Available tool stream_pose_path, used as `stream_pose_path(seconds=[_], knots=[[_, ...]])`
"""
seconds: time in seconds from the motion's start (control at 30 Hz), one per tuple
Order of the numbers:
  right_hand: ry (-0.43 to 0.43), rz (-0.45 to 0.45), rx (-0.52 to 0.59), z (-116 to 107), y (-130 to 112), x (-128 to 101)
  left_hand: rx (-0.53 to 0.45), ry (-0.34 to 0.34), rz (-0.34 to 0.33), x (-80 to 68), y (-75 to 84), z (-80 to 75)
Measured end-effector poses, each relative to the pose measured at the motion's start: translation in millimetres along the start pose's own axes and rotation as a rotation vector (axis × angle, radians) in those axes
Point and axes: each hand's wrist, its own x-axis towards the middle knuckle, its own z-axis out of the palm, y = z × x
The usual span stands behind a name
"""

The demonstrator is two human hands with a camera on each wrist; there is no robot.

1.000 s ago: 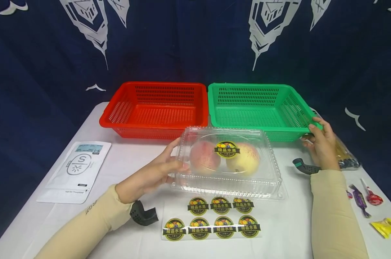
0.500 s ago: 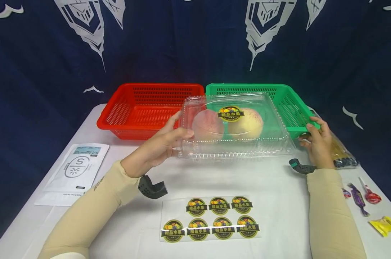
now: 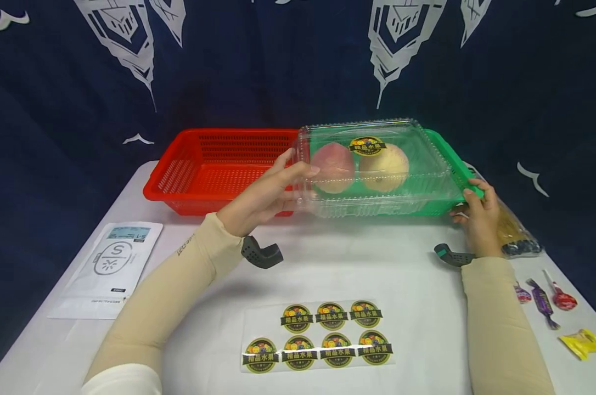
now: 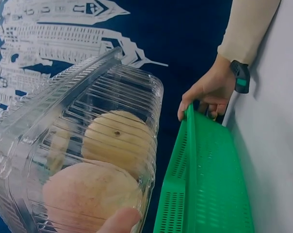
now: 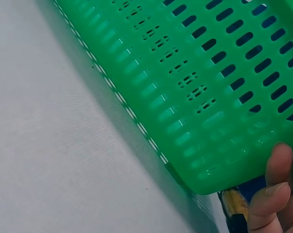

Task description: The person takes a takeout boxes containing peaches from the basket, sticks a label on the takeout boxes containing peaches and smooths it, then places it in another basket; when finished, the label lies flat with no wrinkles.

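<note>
My left hand [image 3: 263, 195] grips the left end of a clear plastic fruit box [image 3: 377, 204], its thumb on the near side. Through the lid show a pinkish peach [image 3: 333, 167] and a yellowish peach [image 3: 384, 169], with a round black fruit sticker [image 3: 367, 146] on top. In the head view the box covers most of the green basket [image 3: 448, 156]; the left wrist view shows it raised, apart from the basket's rim [image 4: 189, 145]. My right hand [image 3: 482, 222] holds the basket's near right corner, thumb on the rim and fingers beneath.
A red basket [image 3: 174, 202] stands left of the green one. A sheet of round stickers [image 3: 318, 336] lies in front, a white pouch [image 3: 112, 263] at left. Toward the right edge are a clear bag [image 3: 517, 236], a lollipop [image 3: 563, 299], a purple-wrapped candy [image 3: 542, 302] and a yellow packet [image 3: 584, 344].
My left hand has carried the fruit box away from the sticker sheet, up, forward and slightly right, over the green basket. My right hand keeps its hold on the basket's corner.
</note>
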Motion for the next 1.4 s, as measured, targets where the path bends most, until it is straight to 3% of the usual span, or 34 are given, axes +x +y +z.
stream_pose_path(seconds=[0.5, 0.73, 1.07, 1.4], knots=[[0.075, -0.021, -0.104, 2, 6, 3, -0.040, 0.033, -0.002, 53.5, -1.1, 22.2], [0.078, -0.024, -0.112, 3, 5, 1, -0.129, 0.056, 0.012, 80.3, -6.1, 32.2], [0.082, -0.028, -0.128, 2, 5, 1, -0.166, 0.120, 0.007, 104.6, -15.6, 49.9], [0.070, -0.027, -0.137, 1, 6, 2, -0.094, 0.184, -0.009, 124.9, -20.5, 56.0]])
